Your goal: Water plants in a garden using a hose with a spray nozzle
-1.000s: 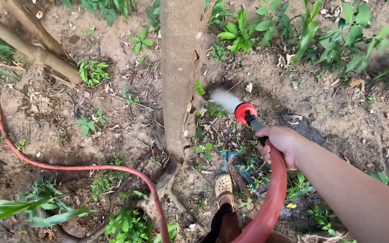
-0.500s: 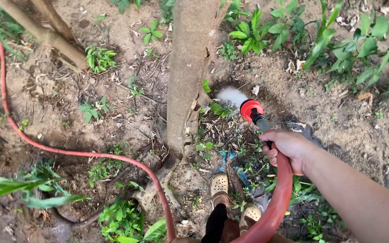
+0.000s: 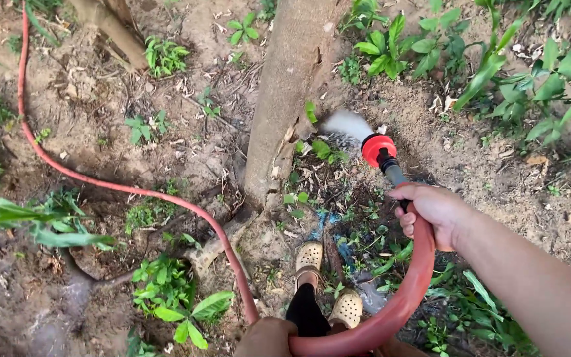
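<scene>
Left hand (image 3: 267,337) is gripping, fingers closed, the red hose (image 3: 401,301) at the bottom edge, nearest the body. Right hand (image 3: 434,210) is wrapping fully shut around the hose just behind the spray nozzle (image 3: 379,149). The nozzle's long axis is running forward and left from that hand, jetting water (image 3: 345,125) onto soil beside the tree trunk (image 3: 285,99) beyond.

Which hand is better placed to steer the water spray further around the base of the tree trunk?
Probably the right hand: it grips the spray nozzle aimed at the tree trunk. The left hand only holds the red hose low, near the feet.
</scene>
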